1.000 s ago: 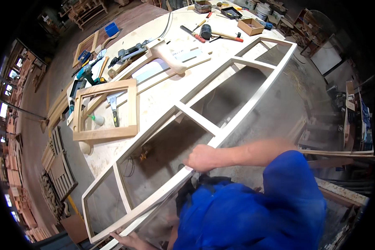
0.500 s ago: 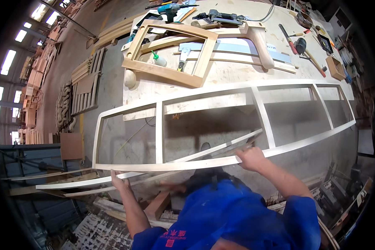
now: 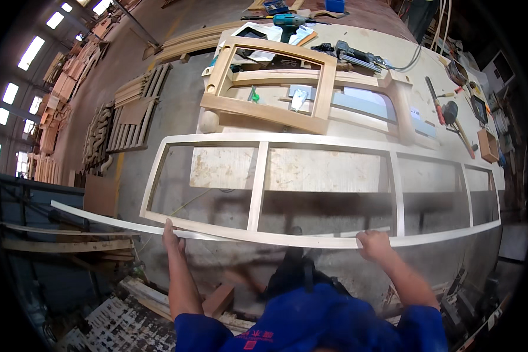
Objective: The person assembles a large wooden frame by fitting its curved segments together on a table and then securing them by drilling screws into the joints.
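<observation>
A long pale wooden frame (image 3: 259, 188), divided by crossbars, stretches across in front of me, its far part over the workbench edge. My left hand (image 3: 173, 236) grips the near rail close to its left end. Further right along that rail, my right hand (image 3: 374, 244) is wrapped round it with fingers curled. Beneath the frame runs a long thin wooden strip (image 3: 100, 219), passing by my left hand and sticking out to the left. Whether my left hand also holds this strip, I cannot tell.
On the workbench (image 3: 223, 164) lie a smaller wooden frame (image 3: 264, 112), a curved wooden leg piece (image 3: 402, 108), a teal drill (image 3: 287, 23), an air tool (image 3: 352, 54), a mallet (image 3: 450, 111) and a small wooden box (image 3: 487, 145). Stacked wooden parts (image 3: 138, 111) stand on the floor at left.
The frame's near rail has swung, its right part coming closer to me and its left end slightly away. The strip's slant has reversed, its left end now farther off. My view has shifted.
</observation>
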The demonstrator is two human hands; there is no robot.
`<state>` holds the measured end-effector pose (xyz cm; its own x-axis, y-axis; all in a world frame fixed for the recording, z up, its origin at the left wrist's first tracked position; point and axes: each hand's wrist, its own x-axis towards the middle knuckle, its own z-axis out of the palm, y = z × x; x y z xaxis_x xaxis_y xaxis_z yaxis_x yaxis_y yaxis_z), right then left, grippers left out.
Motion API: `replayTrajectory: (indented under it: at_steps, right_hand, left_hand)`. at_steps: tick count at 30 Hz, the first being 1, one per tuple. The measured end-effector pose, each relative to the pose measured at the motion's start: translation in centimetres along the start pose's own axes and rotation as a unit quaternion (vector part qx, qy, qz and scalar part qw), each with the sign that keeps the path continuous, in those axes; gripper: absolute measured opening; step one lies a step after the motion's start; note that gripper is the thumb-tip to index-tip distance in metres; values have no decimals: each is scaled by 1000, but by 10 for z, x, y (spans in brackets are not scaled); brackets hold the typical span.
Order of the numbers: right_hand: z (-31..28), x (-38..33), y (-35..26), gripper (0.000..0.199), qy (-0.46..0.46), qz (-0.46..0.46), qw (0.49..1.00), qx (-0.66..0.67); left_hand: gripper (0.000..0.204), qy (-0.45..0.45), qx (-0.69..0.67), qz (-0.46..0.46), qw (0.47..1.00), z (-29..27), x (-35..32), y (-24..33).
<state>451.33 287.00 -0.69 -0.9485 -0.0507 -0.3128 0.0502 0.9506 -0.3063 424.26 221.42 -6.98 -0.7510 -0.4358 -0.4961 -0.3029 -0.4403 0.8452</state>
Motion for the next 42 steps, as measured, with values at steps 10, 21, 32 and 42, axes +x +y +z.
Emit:
replayTrajectory:
  at_steps: [10,21,32,42]
  right_hand:
    - [10,27,-15,25,-5,6,1000,16]
    - [18,53,-8,27,-33,7,999,-1]
    - [5,64,21,20,-67,-12,998,12]
    - [27,66,33,19,-47,-3,999,-15]
  left_hand:
    - [47,14,9,-12,1000,26,40,-6]
    - [46,-5,31,-25,999,46,81,4]
    - [58,-39,131,-59,989,26,81,-17]
    - [60,-195,129,-79,969,25,55,-36]
